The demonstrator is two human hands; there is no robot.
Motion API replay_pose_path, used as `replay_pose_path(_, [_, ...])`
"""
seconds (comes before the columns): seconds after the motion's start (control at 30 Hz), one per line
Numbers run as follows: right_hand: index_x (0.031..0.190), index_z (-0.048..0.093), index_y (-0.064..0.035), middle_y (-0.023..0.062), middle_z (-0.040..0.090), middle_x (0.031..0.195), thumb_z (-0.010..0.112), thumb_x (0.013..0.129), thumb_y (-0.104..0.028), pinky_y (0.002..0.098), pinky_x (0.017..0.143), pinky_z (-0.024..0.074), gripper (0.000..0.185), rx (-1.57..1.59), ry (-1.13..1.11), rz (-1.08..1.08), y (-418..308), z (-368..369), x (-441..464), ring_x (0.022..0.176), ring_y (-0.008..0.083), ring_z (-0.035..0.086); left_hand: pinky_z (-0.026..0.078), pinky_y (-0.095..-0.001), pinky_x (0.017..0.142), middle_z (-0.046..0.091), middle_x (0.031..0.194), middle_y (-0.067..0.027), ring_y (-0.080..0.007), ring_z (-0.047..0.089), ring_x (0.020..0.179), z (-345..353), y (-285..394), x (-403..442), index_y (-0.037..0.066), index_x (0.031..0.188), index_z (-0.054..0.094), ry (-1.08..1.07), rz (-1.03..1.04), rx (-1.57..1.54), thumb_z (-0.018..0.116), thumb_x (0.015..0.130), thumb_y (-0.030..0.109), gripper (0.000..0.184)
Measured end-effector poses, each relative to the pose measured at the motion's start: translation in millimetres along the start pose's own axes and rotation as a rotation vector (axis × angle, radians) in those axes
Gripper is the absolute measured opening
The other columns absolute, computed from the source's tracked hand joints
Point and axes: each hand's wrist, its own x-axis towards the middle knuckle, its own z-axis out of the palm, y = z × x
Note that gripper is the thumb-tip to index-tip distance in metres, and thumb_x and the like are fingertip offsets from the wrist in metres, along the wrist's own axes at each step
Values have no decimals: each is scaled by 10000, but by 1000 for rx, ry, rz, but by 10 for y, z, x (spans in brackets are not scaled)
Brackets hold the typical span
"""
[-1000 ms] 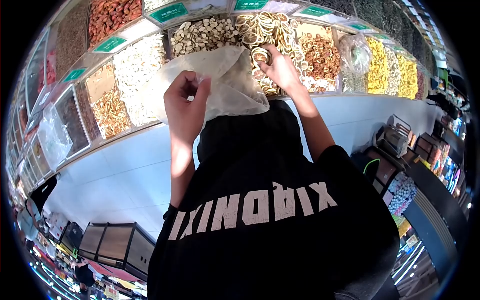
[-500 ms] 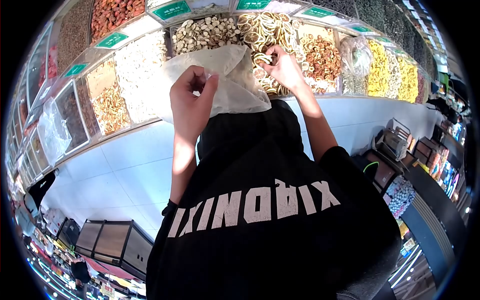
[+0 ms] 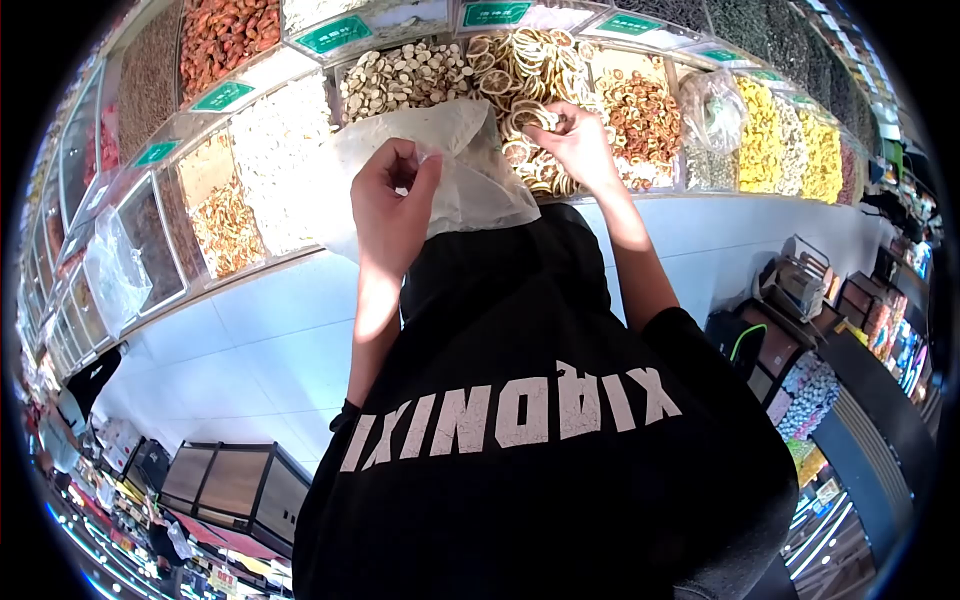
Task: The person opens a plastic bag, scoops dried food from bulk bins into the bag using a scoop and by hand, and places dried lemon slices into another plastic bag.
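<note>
My left hand (image 3: pixel 396 210) pinches the edge of a translucent plastic bag (image 3: pixel 470 185), which spreads over the front of the bins. My right hand (image 3: pixel 580 145) is closed on dried citrus slices, its fingertips over the bin of dried citrus slices (image 3: pixel 535 65). The bag lies just left of that bin and covers part of its neighbours. Pale round slices (image 3: pixel 405 75) fill the bin behind the bag. Small brown-orange dried rings (image 3: pixel 640 110) lie right of my right hand.
White flakes (image 3: pixel 275 150) and red dried fruit (image 3: pixel 230 40) are at the left. A crumpled clear bag (image 3: pixel 712 105) and yellow dried flowers (image 3: pixel 765 140) are at the right. Another clear bag (image 3: pixel 117 265) hangs at far left. A dark-framed cabinet (image 3: pixel 235 485) stands lower left.
My right hand has shifted slightly right and now shows citrus slices between its fingers. My left hand has moved slightly right, still holding the bag's edge.
</note>
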Motion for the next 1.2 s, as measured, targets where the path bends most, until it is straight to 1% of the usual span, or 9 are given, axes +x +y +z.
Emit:
replay_pose_path(0.23, [1077,717,12,11,656,640,782,859,-91,221,349,225,249,421,-321,132,-567,-204,-172,388,16,411,357,-205,554,510,659,43,-26,457,606,74,44,7,-16,845,586,14,16,-7,698,908,61,150])
replay_pose_path(0.37, [1236,658,-10,112,704,933,733,911,-212,321,650,502,389,197,-576,3,-869,231,-199,759,159,628,370,-207,516,529,663,28,-31,489,578,99,47,4,-23,848,589,31,55,7,679,924,57,142])
replay_pose_path(0.43, [1308,583,-9,131,674,1059,672,935,-191,326,808,492,424,241,-425,-422,-484,695,-298,932,181,614,386,-210,485,543,663,15,-39,507,559,131,153,-30,-25,849,590,25,-51,-117,666,938,59,144])
replay_pose_path(0.5, [1350,522,-9,140,644,1143,621,947,-157,319,904,480,440,279,-418,-595,-462,869,-321,1043,191,599,402,-212,461,554,665,4,-46,520,540,138,170,-42,-25,851,592,20,-97,-177,656,948,63,146])
replay_pose_path(0.57, [1362,477,-11,140,615,1186,583,946,-108,302,937,466,439,318,-565,-517,-765,803,-357,1092,189,582,416,-213,442,562,667,-4,-53,528,523,111,110,-44,-25,855,594,11,-84,-170,648,957,67,147])
replay_pose_path(0.77, [1248,524,3,84,604,1070,565,966,-105,297,882,483,305,749,-496,-544,-834,1023,-384,1008,165,589,419,-212,462,563,663,2,-48,521,521,110,101,-78,-26,858,597,30,-45,-158,647,952,58,135])
replay_pose_path(0.93, [1348,471,-16,62,549,1218,565,999,-152,253,945,458,387,1030,-752,14,-865,953,-395,1129,132,548,441,-217,493,620,685,-21,-59,571,571,128,98,-114,-18,914,625,41,-22,-50,677,929,63,97])
replay_pose_path(1.03, [1343,500,-2,64,559,1259,524,1035,-171,254,949,463,352,1073,-656,-216,-868,969,-528,1168,126,544,450,-232,538,631,691,-27,-66,569,588,185,80,-135,-22,903,629,49,10,-32,702,901,67,115])
replay_pose_path(1.2, [1273,535,-6,73,587,1179,548,1016,-194,259,901,474,319,1021,-641,-274,-850,969,-527,1117,124,564,469,-266,571,643,677,-68,-117,582,582,237,202,-189,-13,896,645,82,116,82,711,867,70,111])
